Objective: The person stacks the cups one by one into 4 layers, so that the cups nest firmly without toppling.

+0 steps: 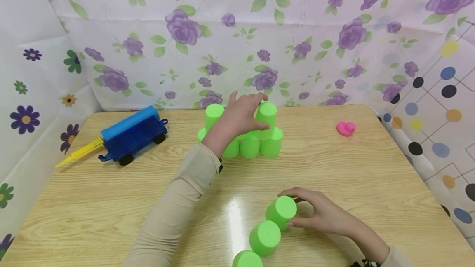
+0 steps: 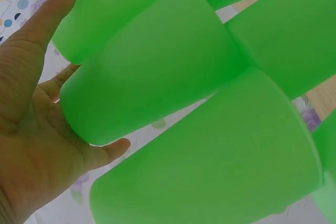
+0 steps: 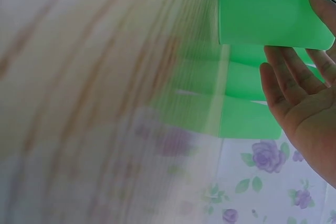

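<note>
Cup (image 1: pixel 281 212) in right grip (image 1: pixel 323 214), left grip (image 1: pixel 243 114) perhaps touching stack (image 1: pixel 250 146)

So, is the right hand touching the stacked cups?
Apart: the head view shows bare tabletop between the right hand and the stacked cups.

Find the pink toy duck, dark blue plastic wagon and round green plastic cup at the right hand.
Pink toy duck (image 1: pixel 346 129), head view: on its body.
Dark blue plastic wagon (image 1: pixel 135 139), head view: on its side.
Round green plastic cup (image 1: pixel 276 216), head view: on its side wall.
</note>
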`<state>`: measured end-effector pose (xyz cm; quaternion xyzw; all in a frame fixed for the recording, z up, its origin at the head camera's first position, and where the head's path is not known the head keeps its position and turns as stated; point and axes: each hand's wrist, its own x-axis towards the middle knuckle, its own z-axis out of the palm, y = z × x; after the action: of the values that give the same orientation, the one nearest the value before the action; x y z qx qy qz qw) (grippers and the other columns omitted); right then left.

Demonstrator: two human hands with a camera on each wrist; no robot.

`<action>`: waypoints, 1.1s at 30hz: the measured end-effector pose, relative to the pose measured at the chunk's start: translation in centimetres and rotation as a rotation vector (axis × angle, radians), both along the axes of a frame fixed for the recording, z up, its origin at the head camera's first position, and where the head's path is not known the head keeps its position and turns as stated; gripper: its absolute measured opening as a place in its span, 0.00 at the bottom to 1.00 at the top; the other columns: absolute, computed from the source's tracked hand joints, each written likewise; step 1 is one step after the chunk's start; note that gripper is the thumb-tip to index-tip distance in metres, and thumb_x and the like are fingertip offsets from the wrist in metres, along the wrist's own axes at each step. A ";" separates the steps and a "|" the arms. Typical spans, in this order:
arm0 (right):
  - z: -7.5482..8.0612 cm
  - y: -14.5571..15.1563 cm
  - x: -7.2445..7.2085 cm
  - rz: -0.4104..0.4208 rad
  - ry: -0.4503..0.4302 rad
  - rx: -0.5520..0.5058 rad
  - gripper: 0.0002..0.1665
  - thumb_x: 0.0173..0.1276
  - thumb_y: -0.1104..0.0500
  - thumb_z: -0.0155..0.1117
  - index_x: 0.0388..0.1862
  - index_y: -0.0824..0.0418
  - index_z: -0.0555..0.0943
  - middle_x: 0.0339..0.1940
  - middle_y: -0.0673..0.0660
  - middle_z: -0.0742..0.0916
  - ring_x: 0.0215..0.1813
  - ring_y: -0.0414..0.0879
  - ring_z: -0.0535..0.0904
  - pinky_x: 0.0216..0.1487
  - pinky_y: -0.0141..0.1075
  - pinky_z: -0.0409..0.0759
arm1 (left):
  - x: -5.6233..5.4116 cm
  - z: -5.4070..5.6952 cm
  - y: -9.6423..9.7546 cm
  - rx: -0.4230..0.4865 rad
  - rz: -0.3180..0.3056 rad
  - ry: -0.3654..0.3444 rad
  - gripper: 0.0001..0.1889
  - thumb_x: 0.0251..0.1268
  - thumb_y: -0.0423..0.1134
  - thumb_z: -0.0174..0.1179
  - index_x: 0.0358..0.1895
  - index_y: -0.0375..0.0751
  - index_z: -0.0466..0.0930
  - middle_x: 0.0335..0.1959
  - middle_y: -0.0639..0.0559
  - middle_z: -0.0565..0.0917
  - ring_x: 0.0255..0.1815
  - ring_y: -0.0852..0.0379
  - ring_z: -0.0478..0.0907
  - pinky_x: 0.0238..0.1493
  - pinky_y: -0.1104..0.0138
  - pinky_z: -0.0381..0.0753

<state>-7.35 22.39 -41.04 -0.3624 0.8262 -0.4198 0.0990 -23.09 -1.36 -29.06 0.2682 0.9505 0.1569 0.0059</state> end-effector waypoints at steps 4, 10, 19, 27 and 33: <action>0.0 0.0 0.0 -0.007 0.002 0.008 0.31 0.58 0.50 0.69 0.60 0.54 0.73 0.52 0.43 0.81 0.55 0.40 0.76 0.54 0.37 0.77 | 0.6 0.2 -0.3 0.063 -0.005 0.066 0.44 0.52 0.58 0.66 0.70 0.50 0.55 0.65 0.50 0.68 0.67 0.50 0.62 0.72 0.48 0.40; 0.4 0.0 -0.2 -0.017 0.073 0.005 0.33 0.56 0.49 0.70 0.60 0.53 0.72 0.52 0.44 0.81 0.54 0.41 0.76 0.53 0.37 0.77 | 2.9 0.1 -1.7 0.309 -0.054 0.290 0.39 0.53 0.53 0.67 0.68 0.47 0.60 0.65 0.49 0.66 0.68 0.50 0.59 0.72 0.52 0.43; 3.7 1.0 -1.4 -0.118 0.173 0.014 0.37 0.49 0.57 0.76 0.59 0.54 0.74 0.53 0.46 0.82 0.52 0.40 0.77 0.52 0.37 0.76 | 9.1 -1.6 -5.4 0.567 -0.327 0.296 0.21 0.53 0.40 0.68 0.50 0.37 0.76 0.48 0.48 0.81 0.52 0.56 0.76 0.58 0.68 0.72; 6.5 0.2 -3.9 -0.170 0.259 -0.103 0.38 0.47 0.70 0.74 0.59 0.61 0.72 0.53 0.44 0.80 0.52 0.35 0.75 0.55 0.27 0.71 | 13.8 -3.8 -7.5 0.268 -0.364 -0.124 0.14 0.62 0.46 0.60 0.49 0.47 0.78 0.39 0.58 0.82 0.40 0.65 0.77 0.44 0.73 0.76; 9.0 -1.7 -6.6 -0.102 0.250 -0.229 0.33 0.52 0.78 0.64 0.58 0.71 0.66 0.52 0.44 0.77 0.53 0.36 0.74 0.56 0.25 0.71 | 15.9 -4.9 -8.3 0.202 -0.369 -0.285 0.13 0.62 0.45 0.61 0.49 0.51 0.78 0.39 0.63 0.81 0.39 0.69 0.76 0.42 0.76 0.75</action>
<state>-13.98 20.70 -32.07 -0.3783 0.7961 -0.4674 -0.0682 -7.20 -9.66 -33.98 0.4115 0.8546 0.2835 0.1414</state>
